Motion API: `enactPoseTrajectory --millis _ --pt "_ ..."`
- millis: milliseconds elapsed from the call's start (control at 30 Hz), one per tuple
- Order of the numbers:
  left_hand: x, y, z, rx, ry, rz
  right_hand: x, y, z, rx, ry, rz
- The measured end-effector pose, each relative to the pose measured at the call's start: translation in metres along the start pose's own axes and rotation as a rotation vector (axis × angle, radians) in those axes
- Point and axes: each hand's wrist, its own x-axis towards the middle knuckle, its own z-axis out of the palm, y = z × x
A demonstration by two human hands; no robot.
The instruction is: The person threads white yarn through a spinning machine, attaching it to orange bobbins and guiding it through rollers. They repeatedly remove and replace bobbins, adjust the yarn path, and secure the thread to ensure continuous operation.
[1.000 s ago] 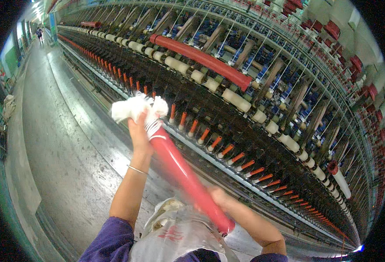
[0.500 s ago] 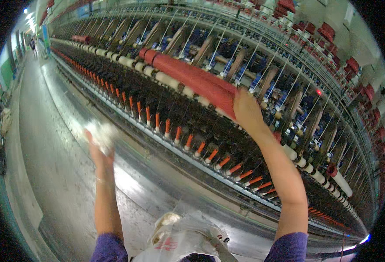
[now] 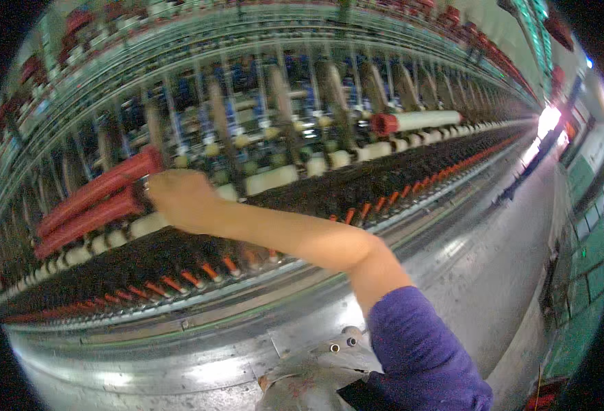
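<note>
Two long red tubes lie side by side, slanting along the front of a spinning machine at the left. The upper red tube (image 3: 103,181) rests against the machine's row of pale rollers and dark arms, and the lower red tube (image 3: 89,222) lies just in front of it. My right hand (image 3: 182,198) reaches across from the right, its fingers closed at the right end of the lower tube. Blur and the back of the hand hide the exact grip. My left hand is out of view.
Pale rollers (image 3: 271,179) run along the machine above a row of orange spindles (image 3: 192,278). A white tube with a red end (image 3: 425,122) lies farther right. A grey metal floor (image 3: 452,274) runs along the front. At my waist hangs a pale bag (image 3: 302,387).
The view has swung right along the machine. My left hand, which held a blurred white tuft, has left the picture. My right hand stays at the red tubes' right end.
</note>
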Motion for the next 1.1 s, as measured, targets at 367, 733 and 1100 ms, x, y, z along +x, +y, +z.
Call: enactPoseTrajectory --millis 367,733,1100 --pt "0.069 0.236 0.181 0.032 -0.132 0.211 -0.255 0.333 -0.407 -0.817 -0.100 0.572" --pt "0.001 0.503 0.399 -0.189 -0.217 0.836 -0.301 0.269 -0.550 -0.540 -0.030 0.845" --pt "-0.064 0.820 0.705 -0.702 -1.093 0.588 -0.505 0.189 -0.711 -0.367 0.724 1.255"
